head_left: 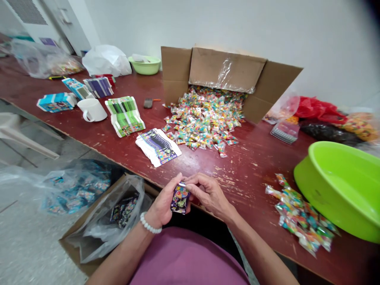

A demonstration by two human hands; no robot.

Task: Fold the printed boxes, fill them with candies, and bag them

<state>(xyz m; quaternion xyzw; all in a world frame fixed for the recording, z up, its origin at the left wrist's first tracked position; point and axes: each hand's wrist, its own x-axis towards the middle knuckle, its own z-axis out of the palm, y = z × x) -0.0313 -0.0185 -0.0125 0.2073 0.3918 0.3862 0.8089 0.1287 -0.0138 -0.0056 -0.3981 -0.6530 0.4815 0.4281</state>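
Note:
A small purple printed box [179,198] is held upright at the near edge of the dark red table [243,170]. My left hand [164,202], with a white bead bracelet at the wrist, is wrapped round its left side. My right hand [206,192] pinches the box's top flap with thumb and fingers. A stack of flat purple box blanks [158,146] lies just beyond my hands. A heap of wrapped candies [204,116] spills from a tipped cardboard carton [225,71]. Another small pile of candies [299,215] lies to my right.
A green basin [341,186] stands at the right. A white mug [91,109], green box blanks [125,116], blue boxes [56,102] and a green bowl [145,65] are at the left. A plastic-lined carton [107,217] with filled boxes stands on the floor.

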